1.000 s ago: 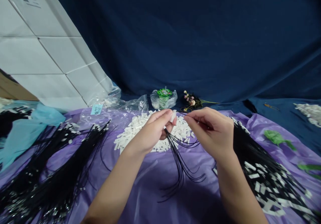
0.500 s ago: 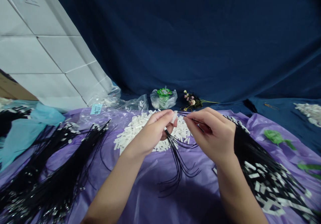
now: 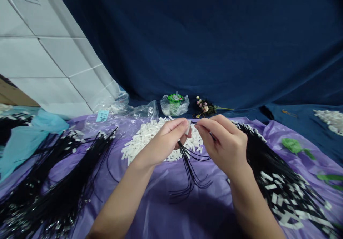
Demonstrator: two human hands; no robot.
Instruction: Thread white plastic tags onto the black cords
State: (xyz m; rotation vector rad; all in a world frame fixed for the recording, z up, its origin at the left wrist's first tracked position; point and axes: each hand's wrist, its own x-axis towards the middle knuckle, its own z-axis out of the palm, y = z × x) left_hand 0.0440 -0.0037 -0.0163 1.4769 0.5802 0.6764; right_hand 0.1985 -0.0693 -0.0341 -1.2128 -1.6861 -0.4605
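My left hand [image 3: 166,140] is closed, pinching a small white plastic piece [image 3: 188,127] between thumb and fingers. A bunch of thin black cords [image 3: 189,171] hangs below its fingers, with the loose ends curving toward me. Just to the right, my right hand [image 3: 227,142] is closed in a pinch on a thin black cord [image 3: 193,122], which reaches across to the white piece. Whether the cord passes into the piece is too small to tell. Beneath and behind the left hand lies a heap of similar white pieces [image 3: 142,137].
Purple sheeting [image 3: 160,210] covers the table. Bundles of black cords [image 3: 72,182] lie at left, and another bundle with white pieces [image 3: 268,160] at right. Behind are a bagged green-lidded cup [image 3: 175,103], artificial flowers [image 3: 205,107], clear plastic bags [image 3: 144,111] and a dark blue curtain [image 3: 200,42].
My right hand has shifted slightly left, closer to the left hand. The white piece in my left fingers is tilted a little differently, and the hanging cords have swung slightly.
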